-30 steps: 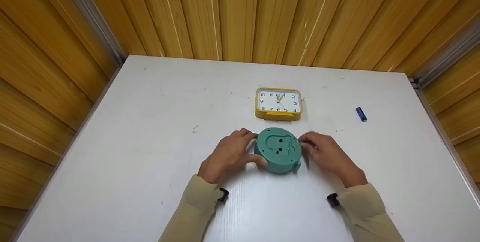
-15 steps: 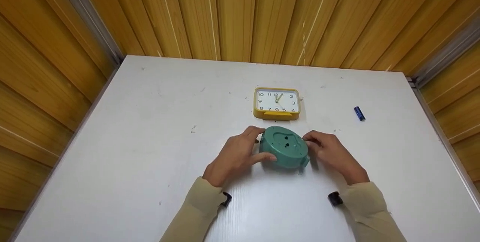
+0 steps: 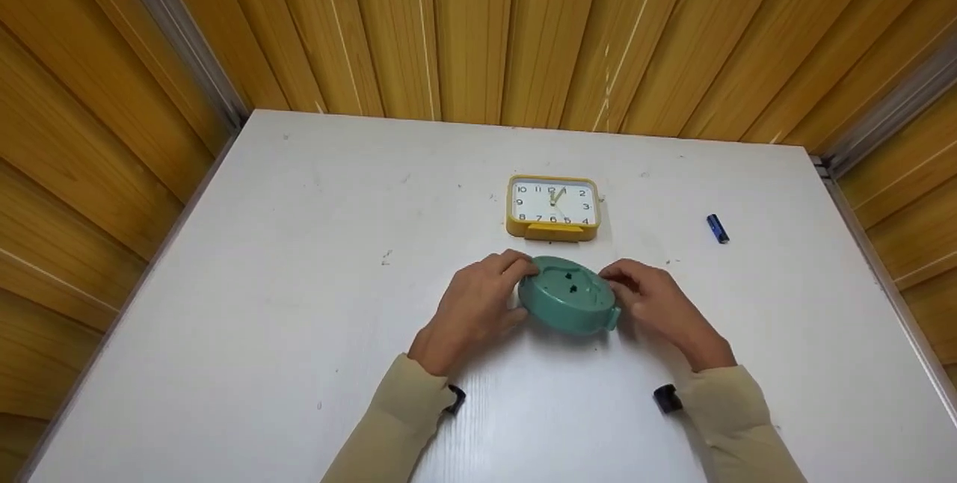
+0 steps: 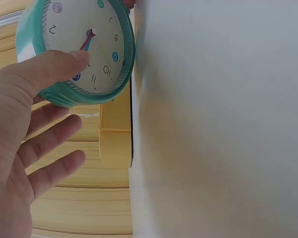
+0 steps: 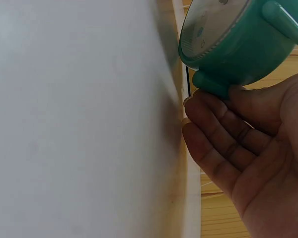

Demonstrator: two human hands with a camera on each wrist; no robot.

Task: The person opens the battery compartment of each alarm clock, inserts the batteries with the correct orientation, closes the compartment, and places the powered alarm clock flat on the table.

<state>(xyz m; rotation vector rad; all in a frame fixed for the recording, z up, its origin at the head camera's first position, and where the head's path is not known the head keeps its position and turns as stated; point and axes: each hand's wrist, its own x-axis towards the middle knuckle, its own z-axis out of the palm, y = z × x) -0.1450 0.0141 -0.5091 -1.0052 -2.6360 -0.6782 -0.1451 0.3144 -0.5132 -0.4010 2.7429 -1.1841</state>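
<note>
Both hands hold a round teal alarm clock [image 3: 568, 307], its back turned up and tilted over the table in the head view. My left hand [image 3: 475, 307] pinches its left side. In the left wrist view the thumb lies across the white dial [image 4: 102, 54], while the other fingers spread behind the clock. My right hand [image 3: 658, 307] pinches a short teal foot [image 5: 211, 84] on the rim between thumb and fingertips, as the right wrist view shows. Two dark knobs show on the back in the head view.
A yellow rectangular clock [image 3: 553, 232] lies face up just beyond the teal one. Farther right lies a blue battery [image 3: 718, 229]. The white table [image 3: 262, 281] meets wood-patterned panel walls [image 3: 471, 34] at its back and sides.
The teal clock has shifted slightly right and tipped from nearly flat, its back leaning. My left hand has moved right with it, and its thumb has slipped from the side to underneath.
</note>
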